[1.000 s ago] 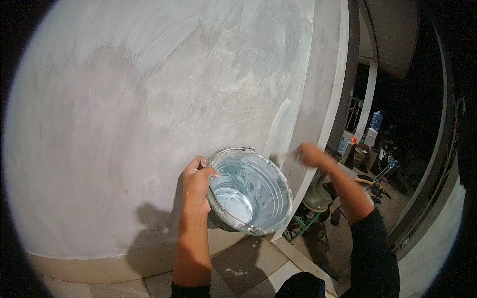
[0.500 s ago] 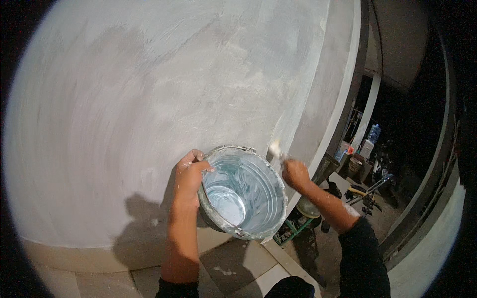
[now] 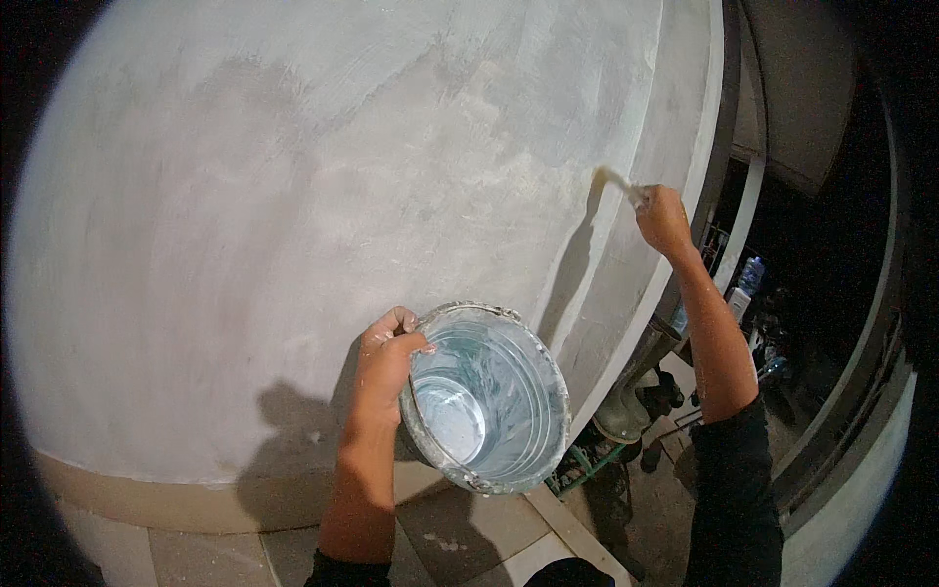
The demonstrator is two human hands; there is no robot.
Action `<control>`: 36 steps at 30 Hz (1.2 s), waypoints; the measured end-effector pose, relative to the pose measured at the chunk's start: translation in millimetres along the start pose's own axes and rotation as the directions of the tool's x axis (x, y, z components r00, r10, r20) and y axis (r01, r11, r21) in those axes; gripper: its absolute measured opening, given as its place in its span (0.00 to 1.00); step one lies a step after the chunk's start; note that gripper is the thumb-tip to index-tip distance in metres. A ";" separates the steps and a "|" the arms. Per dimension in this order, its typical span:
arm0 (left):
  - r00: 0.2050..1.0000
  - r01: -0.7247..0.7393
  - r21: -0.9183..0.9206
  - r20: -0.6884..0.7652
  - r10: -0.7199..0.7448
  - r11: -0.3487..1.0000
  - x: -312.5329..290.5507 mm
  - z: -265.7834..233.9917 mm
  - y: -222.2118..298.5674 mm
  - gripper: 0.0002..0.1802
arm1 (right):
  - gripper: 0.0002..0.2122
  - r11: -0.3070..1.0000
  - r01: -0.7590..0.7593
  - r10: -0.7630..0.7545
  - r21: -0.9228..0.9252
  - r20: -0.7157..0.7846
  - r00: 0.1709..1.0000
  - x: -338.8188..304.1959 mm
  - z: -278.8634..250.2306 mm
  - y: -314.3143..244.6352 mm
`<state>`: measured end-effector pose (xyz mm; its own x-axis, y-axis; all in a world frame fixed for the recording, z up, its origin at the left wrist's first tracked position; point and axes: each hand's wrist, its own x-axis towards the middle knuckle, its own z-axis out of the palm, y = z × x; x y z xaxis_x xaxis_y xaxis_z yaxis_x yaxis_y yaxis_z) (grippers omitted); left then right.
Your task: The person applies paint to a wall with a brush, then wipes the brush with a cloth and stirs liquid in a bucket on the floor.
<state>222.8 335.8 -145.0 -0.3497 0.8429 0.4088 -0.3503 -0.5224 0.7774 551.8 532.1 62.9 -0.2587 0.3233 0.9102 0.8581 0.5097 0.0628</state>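
Note:
My left hand (image 3: 387,354) grips the rim of a paint-smeared bucket (image 3: 523,391), tilted so its inside shows. A thin layer of whitish paint (image 3: 445,419) lies at its bottom, and streaks coat the walls. Up and to the right, my right hand (image 3: 664,220) is closed round the handle of a paintbrush (image 3: 616,180). The bristle end is at the wall (image 3: 391,205), near its right-hand corner; whether it touches cannot be made out. The wall carries uneven pale grey-white strokes, with darker patches at the upper left.
A tan skirting band (image 3: 166,499) runs along the wall's foot above floor tiles (image 3: 469,523). Past the corner are boots (image 3: 622,411) on a green rack (image 3: 587,468), a blue water bottle (image 3: 751,274) and dim clutter. A dark door frame (image 3: 841,411) stands at right.
My right hand has moved the paintbrush up and to the right, from beside the bucket's rim to higher on the wall. The bucket, still in my left hand, sits slightly lower in view.

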 end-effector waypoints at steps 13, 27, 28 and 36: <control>1.000 0.009 -0.041 -0.007 -0.009 0.999 5.9 -5.9 -8.8 0.10 | 0.12 0.937 0.346 -0.258 0.046 0.757 0.600 -245.6 134.6 -13.4; 0.998 -0.061 0.116 0.036 0.057 0.991 18.9 -9.1 -13.4 0.10 | 0.11 0.981 0.075 -0.097 -0.182 -0.117 0.988 -6.2 51.8 33.5; 0.998 -0.063 0.111 0.027 0.060 0.992 17.3 -9.9 -13.0 0.10 | 0.07 0.981 0.059 -0.059 -0.187 0.005 0.998 -34.9 82.7 18.6; 1.000 -0.001 -0.098 0.031 0.004 0.995 15.9 -23.4 -18.2 0.12 | 0.09 0.922 0.381 -0.262 0.067 0.832 0.489 -221.3 119.9 -3.2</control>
<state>203.3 355.7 -163.8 -0.3239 0.8443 0.4269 -0.4329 -0.5334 0.7267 553.2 554.5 -187.8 -0.7207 0.6876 0.0881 0.6631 0.6467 0.3769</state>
